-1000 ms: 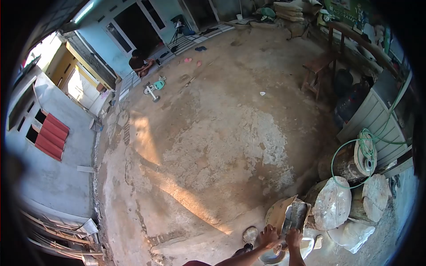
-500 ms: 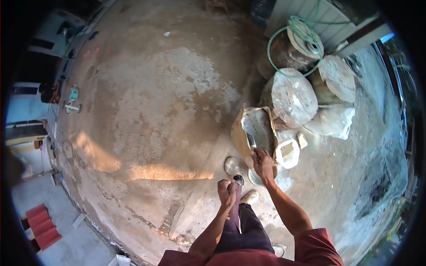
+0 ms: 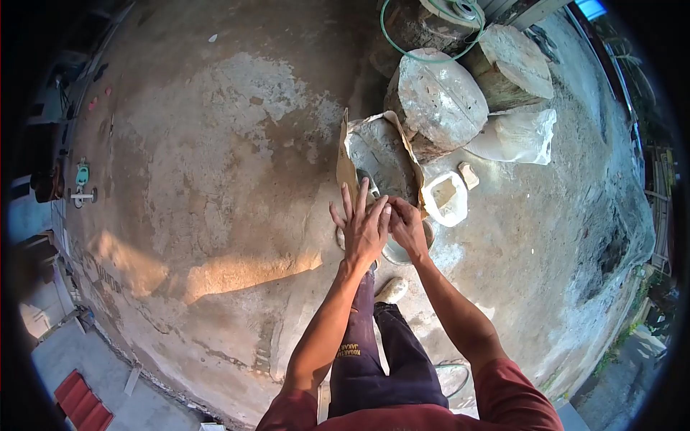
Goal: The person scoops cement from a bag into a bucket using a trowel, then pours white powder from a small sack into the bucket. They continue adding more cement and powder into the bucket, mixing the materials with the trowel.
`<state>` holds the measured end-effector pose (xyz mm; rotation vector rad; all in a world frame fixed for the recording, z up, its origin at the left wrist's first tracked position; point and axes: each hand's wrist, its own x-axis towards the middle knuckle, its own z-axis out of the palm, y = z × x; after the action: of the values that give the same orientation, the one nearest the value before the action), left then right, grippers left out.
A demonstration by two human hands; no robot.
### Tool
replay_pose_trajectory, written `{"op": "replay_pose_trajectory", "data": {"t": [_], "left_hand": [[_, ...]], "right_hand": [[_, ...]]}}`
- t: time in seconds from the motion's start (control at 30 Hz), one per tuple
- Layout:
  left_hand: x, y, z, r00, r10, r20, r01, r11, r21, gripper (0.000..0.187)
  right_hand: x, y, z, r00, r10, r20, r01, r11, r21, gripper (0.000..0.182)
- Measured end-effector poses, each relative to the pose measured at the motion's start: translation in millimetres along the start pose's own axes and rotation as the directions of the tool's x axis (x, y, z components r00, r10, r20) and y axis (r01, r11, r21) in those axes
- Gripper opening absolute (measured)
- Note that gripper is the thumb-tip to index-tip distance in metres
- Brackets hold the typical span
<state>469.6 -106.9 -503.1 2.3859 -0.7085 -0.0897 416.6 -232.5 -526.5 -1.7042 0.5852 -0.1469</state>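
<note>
My left hand (image 3: 365, 228) is open, fingers spread, back up, over the near end of an open brown paper sack (image 3: 348, 161). My right hand (image 3: 408, 228) touches its thumb side with fingers curled and pressed together; whatever they may hold is hidden. Grey powder (image 3: 381, 147) lies inside the sack. A trowel-like tool (image 3: 371, 188) shows partly behind my left fingers, its shape mostly covered. Beneath my hands, the rim of a round metal-looking container (image 3: 397, 253) peeks out. To the right of the sack stands an open white bag (image 3: 446, 200), its contents pale brown.
Several big cut logs (image 3: 442, 93) stand beyond the sack, with a green hose (image 3: 388, 36) over the far one. A white plastic sack (image 3: 514, 136) and a small block (image 3: 468, 175) lie to the right. A child's scooter (image 3: 82, 179) is far left on the concrete floor.
My left hand has risen from beside my leg and opened, meeting my right hand above the sack's near end. The right hand has drawn back from the sack slightly. The view has shifted.
</note>
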Motion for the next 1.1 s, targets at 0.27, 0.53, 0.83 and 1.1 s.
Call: {"op": "replay_pose_trajectory", "data": {"t": [0.27, 0.53, 0.83, 1.1], "left_hand": [[-1, -6, 12, 1.0, -0.004, -0.006, 0.004, 1.0, 0.025, 0.021], [-7, -6, 16, 0.998, -0.059, -0.034, 0.058, 0.998, -0.028, 0.021], [-7, -11, 17, 0.997, -0.068, -0.03, 0.067, 0.997, -0.05, 0.021], [-8, -10, 20, 0.997, -0.074, -0.034, 0.07, 0.993, -0.093, 0.019]], "right_hand": [[52, 35, -59, 0.99, -0.142, 0.023, 0.117, 0.703, -0.702, 0.022], [69, 54, -45, 0.997, -0.041, 0.058, 0.071, 0.569, -0.819, 0.021], [75, 64, -42, 0.993, -0.08, 0.09, 0.116, 0.455, -0.883, 0.028], [67, 16, -50, 0.998, -0.051, 0.036, 0.061, 0.69, -0.721, 0.032]]}}
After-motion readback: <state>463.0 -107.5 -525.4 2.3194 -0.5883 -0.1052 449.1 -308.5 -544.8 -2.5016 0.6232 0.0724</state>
